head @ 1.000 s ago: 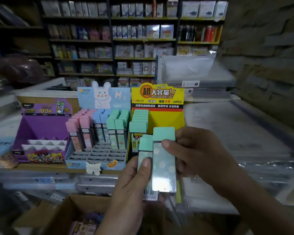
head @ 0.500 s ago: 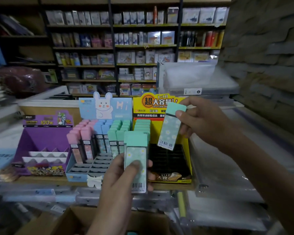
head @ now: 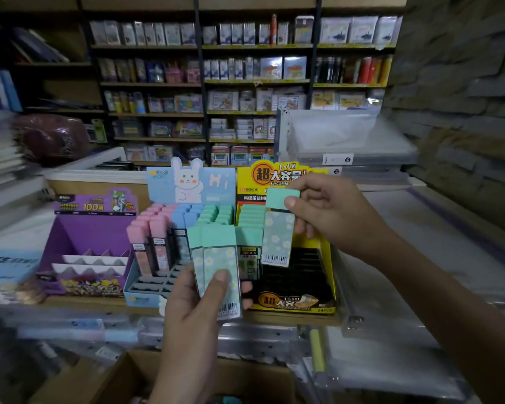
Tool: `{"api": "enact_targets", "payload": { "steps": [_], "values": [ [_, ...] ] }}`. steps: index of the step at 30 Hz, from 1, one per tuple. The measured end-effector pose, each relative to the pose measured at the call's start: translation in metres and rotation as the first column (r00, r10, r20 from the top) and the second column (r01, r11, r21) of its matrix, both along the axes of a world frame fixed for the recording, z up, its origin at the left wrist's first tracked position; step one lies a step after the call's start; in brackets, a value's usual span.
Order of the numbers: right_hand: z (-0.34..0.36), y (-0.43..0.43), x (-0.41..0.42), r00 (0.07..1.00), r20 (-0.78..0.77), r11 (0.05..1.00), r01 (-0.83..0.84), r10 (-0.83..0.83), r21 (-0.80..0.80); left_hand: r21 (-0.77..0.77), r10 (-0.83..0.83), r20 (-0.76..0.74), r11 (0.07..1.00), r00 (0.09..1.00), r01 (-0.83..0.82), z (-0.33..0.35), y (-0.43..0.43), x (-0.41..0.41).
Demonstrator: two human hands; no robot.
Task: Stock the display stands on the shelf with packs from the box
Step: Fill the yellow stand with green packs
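Note:
My right hand (head: pixel 330 212) pinches one mint-green flowered pack (head: pixel 278 228) by its top, holding it upright over the yellow display stand (head: pixel 327 275), whose back rows hold green packs and whose black front slots show. My left hand (head: pixel 196 313) grips two or more of the same green packs (head: pixel 219 266) in front of the blue rabbit display stand (head: pixel 146 290), which holds pink, blue and green packs. The cardboard box (head: pixel 114 377) sits open below, near the bottom edge.
A purple display stand (head: pixel 79 240) stands on the wooden shelf (head: pixel 99 303) to the left. Clear plastic folders lie stacked to the right and below the shelf. Stocked shelving fills the background, and a stone wall runs along the right.
My right hand took one green pack from the stack in my left hand, lifted it up and right to the yellow stand, and has lowered it slightly. My left hand rose a little.

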State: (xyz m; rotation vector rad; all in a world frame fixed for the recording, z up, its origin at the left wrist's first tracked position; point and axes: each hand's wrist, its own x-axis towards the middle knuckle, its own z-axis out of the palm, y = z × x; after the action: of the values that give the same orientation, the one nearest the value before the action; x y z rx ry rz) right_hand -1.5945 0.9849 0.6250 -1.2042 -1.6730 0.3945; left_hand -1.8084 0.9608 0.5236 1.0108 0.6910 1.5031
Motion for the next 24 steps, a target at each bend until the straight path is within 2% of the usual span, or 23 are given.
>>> {"api": "enact_targets", "payload": {
  "steps": [6,16,20,24],
  "values": [
    [-0.018,0.001,-0.022,0.996,-0.042,0.995,-0.082,0.08,-0.051,-0.012,0.008,-0.006,1.0,1.0,-0.008,-0.005,-0.003,-0.008],
    [-0.027,-0.001,-0.038,0.995,-0.001,0.99,-0.1,0.1,-0.097,-0.024,-0.001,0.0,1.0,1.0,0.001,-0.014,-0.005,-0.017],
    [-0.027,-0.001,-0.037,0.99,0.072,0.99,-0.116,0.121,-0.077,-0.031,-0.007,0.003,1.0,1.0,0.007,-0.016,-0.006,-0.018],
    [-0.03,-0.005,-0.034,0.967,0.239,0.996,-0.083,0.085,-0.017,-0.039,-0.012,0.011,0.999,1.0,0.012,-0.018,-0.007,-0.018]
  ]
}}
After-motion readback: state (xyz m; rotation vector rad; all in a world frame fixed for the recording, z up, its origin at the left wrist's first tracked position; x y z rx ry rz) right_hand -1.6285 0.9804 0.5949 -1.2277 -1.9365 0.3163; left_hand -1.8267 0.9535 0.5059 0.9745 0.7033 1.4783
